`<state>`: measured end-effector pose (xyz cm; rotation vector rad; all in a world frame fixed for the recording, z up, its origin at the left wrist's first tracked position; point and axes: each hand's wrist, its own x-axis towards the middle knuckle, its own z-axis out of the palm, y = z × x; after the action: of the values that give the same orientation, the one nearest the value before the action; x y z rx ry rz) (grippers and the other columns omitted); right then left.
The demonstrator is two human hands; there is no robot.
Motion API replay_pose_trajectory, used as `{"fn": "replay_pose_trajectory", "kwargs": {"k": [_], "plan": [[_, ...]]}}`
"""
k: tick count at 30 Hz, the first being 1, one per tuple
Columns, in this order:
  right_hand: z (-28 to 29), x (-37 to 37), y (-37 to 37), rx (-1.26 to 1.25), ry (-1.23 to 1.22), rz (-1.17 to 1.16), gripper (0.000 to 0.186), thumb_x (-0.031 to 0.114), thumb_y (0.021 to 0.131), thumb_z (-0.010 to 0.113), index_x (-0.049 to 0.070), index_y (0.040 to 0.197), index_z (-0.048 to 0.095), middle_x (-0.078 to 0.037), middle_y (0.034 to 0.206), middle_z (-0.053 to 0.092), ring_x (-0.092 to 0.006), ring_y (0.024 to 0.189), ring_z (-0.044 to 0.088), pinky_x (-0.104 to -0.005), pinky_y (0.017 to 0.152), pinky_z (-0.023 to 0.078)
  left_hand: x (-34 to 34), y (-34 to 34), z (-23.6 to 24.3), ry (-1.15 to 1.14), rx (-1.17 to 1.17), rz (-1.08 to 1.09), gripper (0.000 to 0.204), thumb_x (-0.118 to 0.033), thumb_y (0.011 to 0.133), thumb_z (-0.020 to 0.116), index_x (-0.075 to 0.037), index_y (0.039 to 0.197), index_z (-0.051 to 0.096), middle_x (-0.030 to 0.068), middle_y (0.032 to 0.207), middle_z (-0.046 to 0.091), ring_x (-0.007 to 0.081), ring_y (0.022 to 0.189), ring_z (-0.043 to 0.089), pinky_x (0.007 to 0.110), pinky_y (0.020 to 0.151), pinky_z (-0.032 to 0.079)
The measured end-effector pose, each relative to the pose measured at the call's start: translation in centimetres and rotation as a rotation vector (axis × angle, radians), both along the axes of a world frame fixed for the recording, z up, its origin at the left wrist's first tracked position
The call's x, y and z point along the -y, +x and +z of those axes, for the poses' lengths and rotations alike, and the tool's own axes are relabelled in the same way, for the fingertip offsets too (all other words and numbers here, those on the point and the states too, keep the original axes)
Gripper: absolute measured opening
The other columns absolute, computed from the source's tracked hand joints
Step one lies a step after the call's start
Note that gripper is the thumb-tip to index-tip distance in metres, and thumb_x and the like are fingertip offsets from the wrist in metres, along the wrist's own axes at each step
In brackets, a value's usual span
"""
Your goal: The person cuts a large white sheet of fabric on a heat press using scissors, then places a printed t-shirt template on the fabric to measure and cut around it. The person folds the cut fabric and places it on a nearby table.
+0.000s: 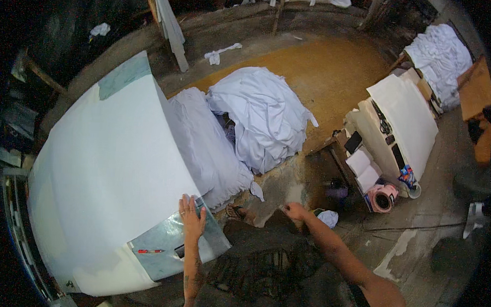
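Observation:
A large white fabric sheet [110, 149] is spread over the table at my left. My left hand [192, 217] lies with fingers extended on the sheet's near right corner, beside the bare greenish glassy tabletop [169, 243]. On that bare strip are a red pen [150, 251] and a small dark object [179, 251]. My right hand [294, 211] is away from the table, in front of my body, its fingers curled closed. What it holds, if anything, is too small to make out. Beyond the table's right edge lies a heap of white cloth [213, 152].
A larger white cloth bundle [263, 111] adjoins the heap. At right, a worktable bears a white board [411, 118], scissors [384, 125], an open notebook [363, 167], a dark phone [353, 141] and a pink roll [383, 198]. More white cloth [440, 60] is piled at far right.

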<state>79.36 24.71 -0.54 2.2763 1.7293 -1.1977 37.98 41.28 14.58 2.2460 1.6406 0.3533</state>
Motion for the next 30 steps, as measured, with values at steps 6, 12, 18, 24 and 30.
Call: {"fn": "replay_pose_trajectory", "kwargs": {"k": [6,12,18,24,30], "plan": [[1.8,-9.6,3.2,-0.043,-0.159,0.000,0.035,0.032,0.086,0.057,0.003,0.105,0.064,-0.022,0.096,0.064,-0.0366,0.089,0.062,-0.0469,0.078,0.048,1.6,0.7,-0.3,-0.068,0.048,0.084,0.058,-0.036,0.092,0.052,-0.003,0.138,0.039,0.0226,0.149,0.023,0.0431,0.138,0.018,0.055,0.110,0.015],[-1.1,-18.7,5.3,0.053,-0.141,0.142,0.028,0.025,0.076,0.063,0.003,0.093,0.065,-0.021,0.090,0.065,-0.0385,0.083,0.062,-0.0472,0.076,0.049,2.3,3.2,0.4,-0.104,-0.116,0.307,0.048,-0.033,0.093,0.051,-0.005,0.131,0.046,0.0216,0.147,0.027,0.0400,0.138,0.020,0.058,0.109,0.014],[-6.3,-25.9,4.8,0.064,0.447,0.632,0.034,0.025,0.066,0.064,0.003,0.092,0.065,-0.021,0.090,0.064,-0.0386,0.087,0.061,-0.0451,0.077,0.048,0.1,12.5,1.3,0.075,-0.093,0.423,0.037,-0.020,0.089,0.058,0.000,0.119,0.054,0.0240,0.142,0.034,0.0406,0.134,0.028,0.056,0.108,0.018],[-10.5,-31.4,6.7,-0.172,-0.130,0.285,0.030,0.024,0.078,0.058,0.002,0.099,0.063,-0.023,0.099,0.064,-0.0370,0.092,0.062,-0.0440,0.079,0.048,-3.4,22.4,-7.4,-0.135,0.166,0.048,0.036,-0.017,0.085,0.061,0.000,0.117,0.056,0.0242,0.134,0.043,0.0414,0.126,0.039,0.051,0.102,0.034],[-13.3,-27.7,9.3,-0.255,-0.154,0.191,0.031,0.025,0.086,0.054,0.001,0.105,0.062,-0.023,0.097,0.064,-0.0388,0.089,0.062,-0.0444,0.077,0.048,-4.3,23.6,-30.7,-0.640,0.246,0.014,0.039,-0.021,0.085,0.060,0.001,0.117,0.056,0.0246,0.134,0.043,0.0449,0.121,0.044,0.052,0.100,0.039]]}}
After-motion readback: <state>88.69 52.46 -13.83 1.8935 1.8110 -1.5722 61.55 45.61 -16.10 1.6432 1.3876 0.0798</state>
